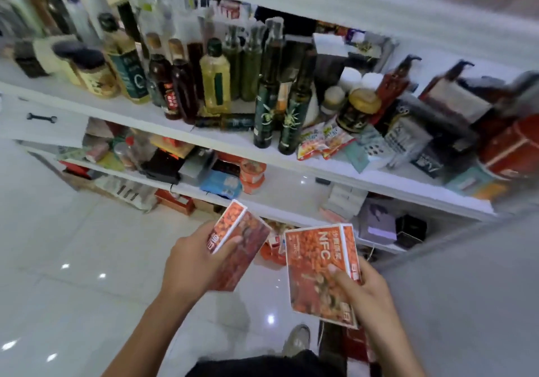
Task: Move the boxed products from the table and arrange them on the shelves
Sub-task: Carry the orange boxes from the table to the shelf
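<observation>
Two orange boxes are in the air, one in each hand, in front of the shelves and not yet on any of them. The left box [243,245] is gripped by the left hand [195,263]. Its fingers [232,242] are curled round the near end, with the thumb on the face, so the box is tilted and its far end points toward the shelves. The right box [318,268] is pinched at its lower right corner by the right hand [364,289], thumb on the printed face and the other fingers behind, so the print faces the person.

The two boxes are just beside each other and seem not to touch. Holding one box per hand probably lets two go in one trip, and gripping the near ends leaves the far ends free to slide in.

Just beyond the fingers, the lower shelf [287,193] shows a bare white strip between orange cups [252,172] and pale boxes [344,199], a likely place. Further beyond, the middle shelf [233,143] is crowded with bottles [213,79]. Under the hands is the glossy floor [87,245]. The desk is not in view.
</observation>
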